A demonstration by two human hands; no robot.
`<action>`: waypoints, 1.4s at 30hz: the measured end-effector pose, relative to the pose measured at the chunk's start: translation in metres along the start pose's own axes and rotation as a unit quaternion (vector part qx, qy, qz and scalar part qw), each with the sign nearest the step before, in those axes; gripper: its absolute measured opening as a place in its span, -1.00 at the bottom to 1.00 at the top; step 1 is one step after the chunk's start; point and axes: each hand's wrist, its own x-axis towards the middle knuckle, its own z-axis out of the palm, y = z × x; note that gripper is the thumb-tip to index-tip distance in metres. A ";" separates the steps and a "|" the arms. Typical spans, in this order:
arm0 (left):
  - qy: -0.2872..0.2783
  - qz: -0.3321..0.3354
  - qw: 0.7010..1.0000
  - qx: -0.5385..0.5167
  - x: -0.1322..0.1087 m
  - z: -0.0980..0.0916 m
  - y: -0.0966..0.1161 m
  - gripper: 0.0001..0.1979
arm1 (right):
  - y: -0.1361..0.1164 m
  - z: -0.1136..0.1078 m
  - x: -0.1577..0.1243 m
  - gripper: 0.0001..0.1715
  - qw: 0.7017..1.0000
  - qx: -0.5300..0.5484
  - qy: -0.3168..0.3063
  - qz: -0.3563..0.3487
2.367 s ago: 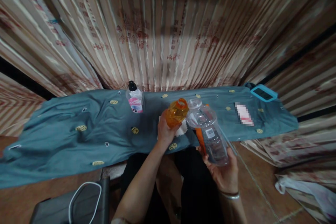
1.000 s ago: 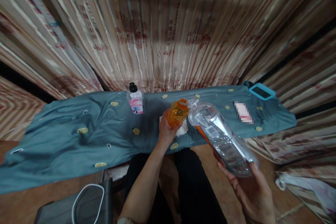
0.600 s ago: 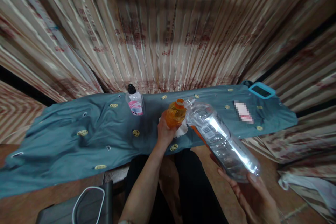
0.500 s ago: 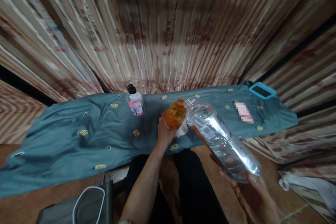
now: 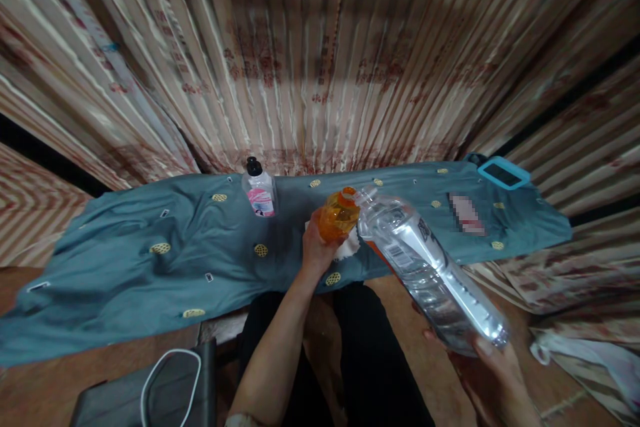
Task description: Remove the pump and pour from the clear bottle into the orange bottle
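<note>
I've got left hand [image 5: 317, 247] fingers clamped round the orange bottle [image 5: 337, 219], mid-worktop [image 5: 125, 227], open mouth up. Right hand [image 5: 493, 370] fingers clamped on the base of the clear bottle [image 5: 420, 267], tilted, neck at the orange mouth; can't tell if touching. Its base overhangs the near edge. Gap on the left to a black-capped bottle [image 5: 260, 197]. Can't read fill levels.

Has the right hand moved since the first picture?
Yes: judged against the blue-framed device on the teal cloth, the right hand has shifted rightward and lower in the view, tilting the clear bottle further.
</note>
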 end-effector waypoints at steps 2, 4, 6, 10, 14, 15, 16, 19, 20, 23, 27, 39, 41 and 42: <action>0.001 -0.004 1.000 -0.008 0.000 0.000 0.001 -0.26 | -0.002 0.000 0.000 -0.03 1.000 -0.006 -0.003 0.000; 0.001 -0.005 1.000 -0.010 0.000 0.000 0.002 -0.25 | -0.005 0.001 -0.002 -0.13 1.000 -0.009 -0.004 0.003; 0.001 -0.003 1.000 -0.003 0.000 0.000 0.001 -0.26 | -0.007 0.002 -0.003 -0.22 1.000 -0.015 0.001 -0.002; 0.002 0.002 1.000 0.011 -0.001 0.000 -0.001 -0.25 | -0.012 0.003 -0.006 -0.11 0.999 -0.040 -0.003 -0.021; -0.002 0.003 1.000 0.006 -0.001 0.000 -0.003 -0.25 | -0.015 0.005 -0.008 -0.01 0.998 -0.049 0.007 -0.028; -0.003 0.002 1.000 0.006 -0.001 0.000 -0.002 -0.26 | -0.016 0.005 -0.009 -0.01 0.998 -0.050 0.007 -0.026; -0.002 0.001 1.000 0.007 -0.001 0.000 -0.002 -0.26 | -0.016 0.005 -0.009 -0.01 0.998 -0.049 0.005 -0.025; 0.002 -0.001 1.000 0.014 -0.001 0.000 0.001 -0.25 | -0.014 0.004 -0.008 -0.02 0.999 -0.047 0.001 -0.028; 0.004 0.000 1.000 0.016 -0.001 0.000 0.002 -0.26 | -0.013 0.004 -0.008 -0.01 0.998 -0.049 0.000 -0.031; 0.008 0.005 1.000 0.015 -0.002 0.000 0.004 -0.28 | -0.012 0.002 -0.007 -0.03 0.998 -0.049 0.005 -0.032; 0.011 0.005 1.000 0.013 -0.002 0.001 0.004 -0.28 | -0.013 0.001 -0.006 -0.03 0.999 -0.040 0.012 -0.029; 0.013 0.010 1.000 0.010 0.000 0.000 0.002 -0.26 | -0.021 0.016 -0.012 -0.16 1.000 -0.001 0.006 -0.018; 0.012 0.011 1.000 0.008 0.000 0.000 0.001 -0.26 | -0.021 0.016 -0.013 -0.19 1.000 0.001 0.010 -0.015; 0.011 0.010 1.000 0.008 0.000 0.000 0.001 -0.26 | -0.020 0.016 -0.013 -0.18 1.000 0.002 0.010 -0.012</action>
